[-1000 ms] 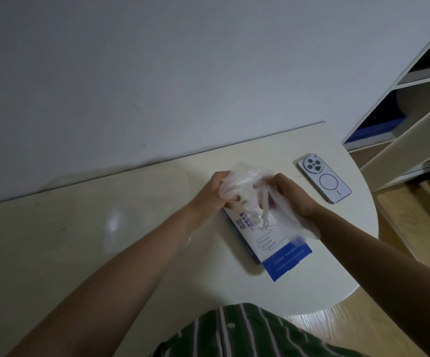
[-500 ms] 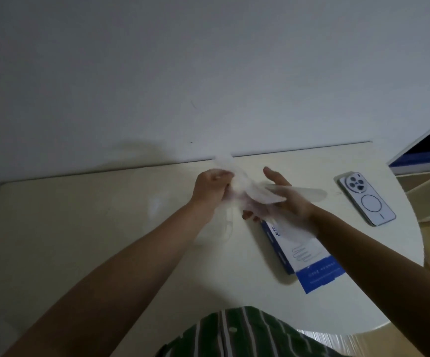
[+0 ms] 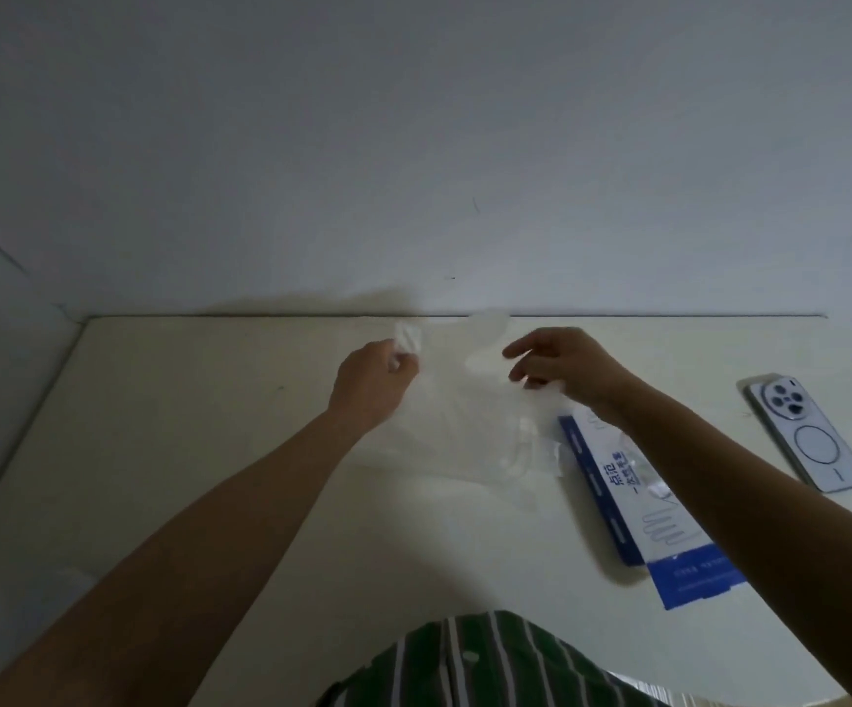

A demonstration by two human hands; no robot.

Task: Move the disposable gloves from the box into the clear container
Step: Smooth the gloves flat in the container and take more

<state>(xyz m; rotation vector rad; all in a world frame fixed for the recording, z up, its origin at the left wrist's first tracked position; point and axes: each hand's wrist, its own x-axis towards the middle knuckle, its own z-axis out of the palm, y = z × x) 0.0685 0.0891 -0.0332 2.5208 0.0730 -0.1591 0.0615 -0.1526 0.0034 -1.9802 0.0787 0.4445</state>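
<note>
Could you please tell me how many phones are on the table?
1. The phone lies back up near the table's right edge, right of the box; none looks hidden.

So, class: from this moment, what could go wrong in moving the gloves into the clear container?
The thin clear plastic gloves span between the left hand and right hand; a loose grip could drop some onto the cream table. The clear plastic container below is nearly invisible, so gloves may miss it.
</note>
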